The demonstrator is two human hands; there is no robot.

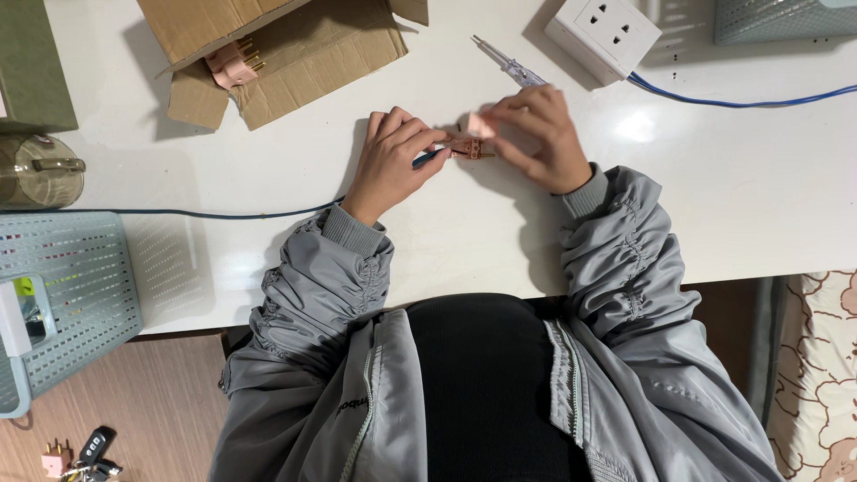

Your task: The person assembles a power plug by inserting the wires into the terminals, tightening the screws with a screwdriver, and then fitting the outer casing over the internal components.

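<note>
Up and to the left of the grip sat an open cardboard box (295,49) with a pink plug (234,62) poking out, and just above the grip lay a clear-handled tester screwdriver (509,62) next to a white socket block (603,34) with a blue cable (741,100) running off to the right. Way off to the left there was a clear lidded jar (36,170) and a pale mesh basket (71,286), plus another mesh basket (781,18) far up right. Down low on the left, well away from it all, some keys (89,451) lay on the wooden floor (134,402).
</note>
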